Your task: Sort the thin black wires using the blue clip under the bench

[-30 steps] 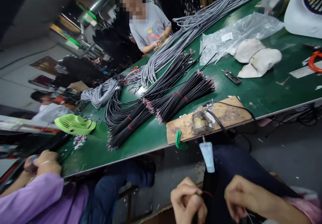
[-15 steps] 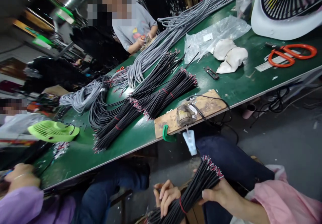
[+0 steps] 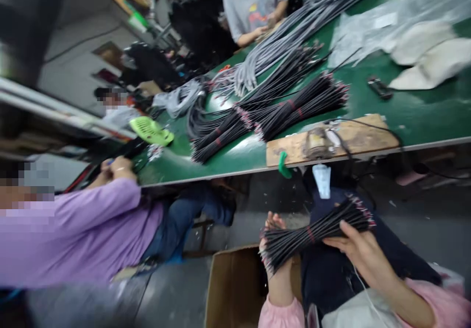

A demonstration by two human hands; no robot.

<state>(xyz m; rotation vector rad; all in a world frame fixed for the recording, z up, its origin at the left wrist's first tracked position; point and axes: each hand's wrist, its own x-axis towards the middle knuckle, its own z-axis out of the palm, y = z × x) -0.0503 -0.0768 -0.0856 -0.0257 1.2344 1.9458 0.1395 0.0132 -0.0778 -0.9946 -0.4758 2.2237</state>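
Observation:
Over my lap I hold a bundle of black wires (image 3: 316, 227), tied with a red band and lying nearly level. My left hand (image 3: 271, 239) is behind its left end, fingers pressed against the wire tips. The right end sits in my right hand (image 3: 355, 247), thumb on top. Above it stands the green table (image 3: 235, 158) with a wooden board (image 3: 364, 139) at its near edge. More black wire bundles (image 3: 268, 114) lie on the table.
An open cardboard box (image 3: 235, 284) stands on the floor at my left knee. A person in a purple top (image 3: 91, 230) sits to my left; another in grey (image 3: 253, 4) sits across. Grey cables (image 3: 294, 38), clear plastic bags (image 3: 386, 23), white cloths (image 3: 430, 58) and a green fan (image 3: 150, 130) lie on the table.
The wire bundle has swung from steeply tilted to almost level and risen higher. My left hand has shifted to its left end. My view has turned left and down, so the box shows.

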